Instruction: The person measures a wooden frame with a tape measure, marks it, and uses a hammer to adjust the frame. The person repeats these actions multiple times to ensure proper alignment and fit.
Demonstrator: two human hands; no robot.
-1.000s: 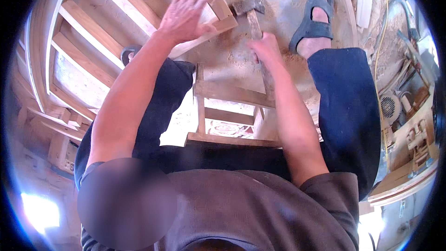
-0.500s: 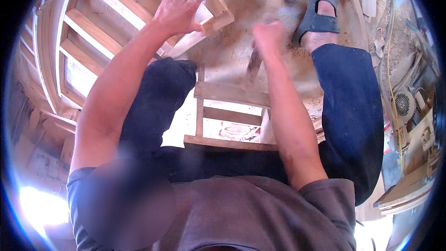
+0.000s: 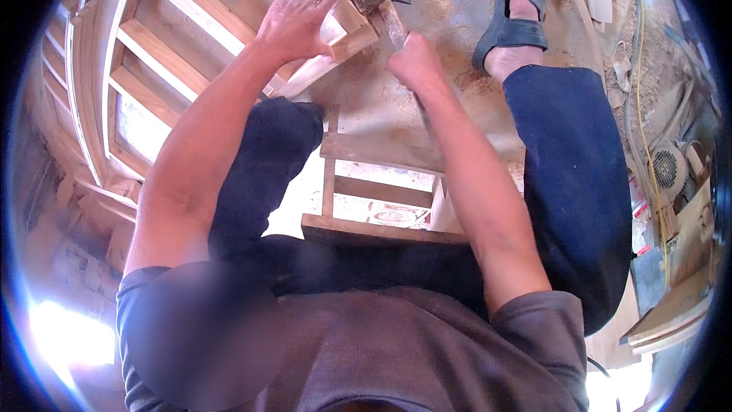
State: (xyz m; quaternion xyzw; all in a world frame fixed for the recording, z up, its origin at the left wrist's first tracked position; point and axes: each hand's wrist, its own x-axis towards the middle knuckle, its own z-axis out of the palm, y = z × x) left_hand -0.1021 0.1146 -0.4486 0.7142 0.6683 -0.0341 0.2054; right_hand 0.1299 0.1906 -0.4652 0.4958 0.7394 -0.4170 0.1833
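A pale wooden frame with several slats lies at the upper left. My left hand rests on it near its corner, palm down, fingers stretched out and thumb apart. In my right hand is a hammer, gripped by its wooden handle. Its dark metal head is at the frame's corner, and whether it touches the wood I cannot tell. The lower handle is partly hidden by my right forearm.
Between my legs stands a low wooden stool-like frame. My sandalled right foot is on the dusty floor. Curved wooden pieces lean at the far left. Cables, a round-vented motor-like machine and boards lie along the right.
My right hand has swung the hammer leftward, bringing its head from above the floor to the frame's corner. The left hand stays on the frame.
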